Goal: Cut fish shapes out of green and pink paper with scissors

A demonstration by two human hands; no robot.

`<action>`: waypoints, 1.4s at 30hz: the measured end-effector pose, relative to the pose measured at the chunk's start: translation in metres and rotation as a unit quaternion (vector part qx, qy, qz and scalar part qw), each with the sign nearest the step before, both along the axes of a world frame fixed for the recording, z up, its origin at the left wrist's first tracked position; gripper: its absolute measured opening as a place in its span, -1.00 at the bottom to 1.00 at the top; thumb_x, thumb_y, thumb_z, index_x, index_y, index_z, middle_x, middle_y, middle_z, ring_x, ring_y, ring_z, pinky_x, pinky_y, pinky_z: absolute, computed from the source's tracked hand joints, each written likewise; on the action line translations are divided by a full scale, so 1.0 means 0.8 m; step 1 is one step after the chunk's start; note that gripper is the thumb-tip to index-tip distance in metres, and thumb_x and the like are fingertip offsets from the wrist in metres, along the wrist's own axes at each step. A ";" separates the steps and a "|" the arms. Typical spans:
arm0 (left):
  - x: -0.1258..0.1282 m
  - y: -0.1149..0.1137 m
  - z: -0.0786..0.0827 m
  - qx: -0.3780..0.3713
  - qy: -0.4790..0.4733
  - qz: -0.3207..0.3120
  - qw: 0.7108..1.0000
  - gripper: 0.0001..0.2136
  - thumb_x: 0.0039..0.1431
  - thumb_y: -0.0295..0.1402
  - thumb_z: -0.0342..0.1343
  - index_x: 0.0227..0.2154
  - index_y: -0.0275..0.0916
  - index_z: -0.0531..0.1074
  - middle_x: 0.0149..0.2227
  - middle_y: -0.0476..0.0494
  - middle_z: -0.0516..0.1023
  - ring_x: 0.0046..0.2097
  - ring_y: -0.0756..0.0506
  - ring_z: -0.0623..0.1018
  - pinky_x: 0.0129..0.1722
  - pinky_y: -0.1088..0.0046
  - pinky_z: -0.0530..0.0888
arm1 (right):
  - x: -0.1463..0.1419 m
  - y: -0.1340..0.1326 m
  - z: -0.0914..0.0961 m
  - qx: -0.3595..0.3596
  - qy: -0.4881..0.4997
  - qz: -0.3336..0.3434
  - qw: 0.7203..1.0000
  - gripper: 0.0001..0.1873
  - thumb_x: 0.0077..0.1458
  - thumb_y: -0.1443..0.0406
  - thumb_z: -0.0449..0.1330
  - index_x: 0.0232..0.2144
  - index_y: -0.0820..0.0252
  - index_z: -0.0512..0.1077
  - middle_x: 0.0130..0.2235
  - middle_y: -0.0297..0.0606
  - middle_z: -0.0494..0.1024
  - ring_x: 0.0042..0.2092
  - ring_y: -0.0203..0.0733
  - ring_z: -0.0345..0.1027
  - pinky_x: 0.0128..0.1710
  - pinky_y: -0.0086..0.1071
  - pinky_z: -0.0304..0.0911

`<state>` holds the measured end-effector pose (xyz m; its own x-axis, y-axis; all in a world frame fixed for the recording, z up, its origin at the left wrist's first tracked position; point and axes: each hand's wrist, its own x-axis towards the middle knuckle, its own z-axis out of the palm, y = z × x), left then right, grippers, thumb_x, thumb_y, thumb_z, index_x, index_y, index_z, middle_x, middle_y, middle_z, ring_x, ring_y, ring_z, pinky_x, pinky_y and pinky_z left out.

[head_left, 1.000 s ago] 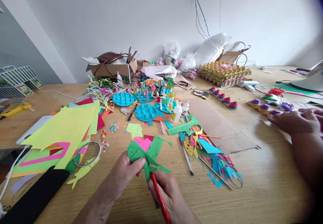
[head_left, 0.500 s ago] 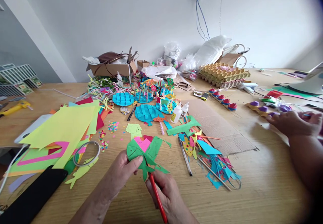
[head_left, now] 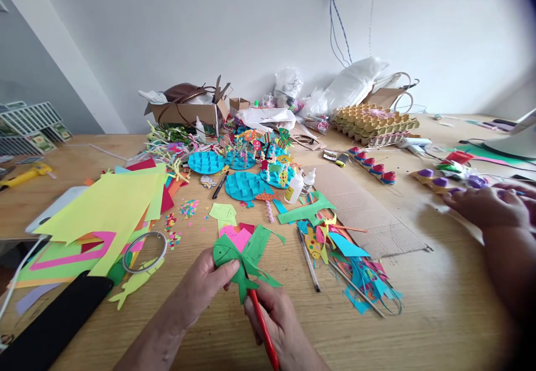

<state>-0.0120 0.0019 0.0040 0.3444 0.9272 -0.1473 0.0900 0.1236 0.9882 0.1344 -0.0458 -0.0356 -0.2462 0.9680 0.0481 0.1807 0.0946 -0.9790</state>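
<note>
My left hand [head_left: 203, 287] pinches a green paper fish cut-out [head_left: 234, 259] near the table's front edge. My right hand [head_left: 278, 321] is closed round red-handled scissors [head_left: 263, 329] whose tip meets the green paper from below. Pink and green paper scraps [head_left: 245, 237] lie just beyond the fish. Another person's hand [head_left: 489, 206] rests on the table at the right, beside purple-topped egg-carton pieces [head_left: 435, 180].
Stacked coloured paper sheets [head_left: 104, 209] and a tape ring [head_left: 144, 253] lie left. Blue paper discs [head_left: 245, 186], glue bottles [head_left: 294, 187], pens and cut scraps [head_left: 360, 276] fill the middle. Egg cartons [head_left: 372, 119], a cardboard box [head_left: 184, 113] and bags stand at the back.
My hands and the green fish have barely shifted. The other person's hand at the right has moved slightly over the table.
</note>
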 end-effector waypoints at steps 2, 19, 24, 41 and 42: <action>0.000 0.001 0.000 -0.001 0.000 0.001 1.000 -0.79 0.02 -0.25 0.03 -0.62 -0.23 0.26 -0.62 0.07 0.26 -0.52 0.02 0.23 -0.52 0.52 0.25 | 0.000 0.000 -0.002 0.004 0.003 0.006 1.000 -0.68 0.15 0.19 -0.07 -0.60 0.18 0.14 -0.61 -0.44 0.08 -0.57 -0.36 -0.03 -0.59 -0.49 -0.06; -0.005 0.000 -0.002 0.000 0.001 -0.006 1.000 -0.80 0.05 -0.26 0.01 -0.60 -0.24 0.29 -0.60 0.06 0.29 -0.50 0.02 0.25 -0.50 0.53 0.26 | 0.004 -0.001 0.003 0.016 -0.018 0.016 1.000 -0.63 0.17 0.14 -0.08 -0.61 0.18 0.12 -0.61 -0.45 0.06 -0.55 -0.36 -0.06 -0.59 -0.48 -0.11; -0.005 -0.002 0.000 0.003 0.011 -0.005 1.000 -0.79 0.04 -0.26 0.01 -0.61 -0.24 0.27 -0.61 0.06 0.26 -0.51 0.01 0.24 -0.51 0.53 0.25 | 0.002 -0.003 0.003 0.012 -0.023 0.017 1.000 -0.66 0.15 0.18 -0.06 -0.62 0.17 0.09 -0.63 -0.45 0.06 -0.57 -0.36 -0.06 -0.60 -0.48 -0.12; -0.006 0.000 0.006 -0.007 0.009 -0.061 0.998 -0.78 0.03 -0.21 0.01 -0.56 -0.26 0.32 -0.59 0.05 0.27 -0.51 0.02 0.21 -0.52 0.54 0.21 | 0.005 -0.006 0.000 0.035 -0.016 0.021 0.999 -0.62 0.16 0.14 -0.07 -0.63 0.18 0.11 -0.62 -0.44 0.06 -0.57 -0.36 -0.07 -0.61 -0.50 -0.11; -0.005 0.000 0.007 -0.009 0.006 -0.061 0.998 -0.78 0.03 -0.21 0.02 -0.56 -0.26 0.33 -0.59 0.05 0.27 -0.51 0.02 0.21 -0.52 0.54 0.21 | 0.005 -0.005 0.001 0.036 -0.018 0.020 0.999 -0.61 0.17 0.14 -0.07 -0.64 0.18 0.11 -0.62 -0.44 0.06 -0.56 -0.36 -0.07 -0.61 -0.50 -0.11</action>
<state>-0.0163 0.0020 0.0097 0.4524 0.8757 -0.1688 0.1171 0.1292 0.9847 0.1381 -0.0500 -0.0350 -0.2869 0.9520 0.1070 0.2096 0.1714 -0.9626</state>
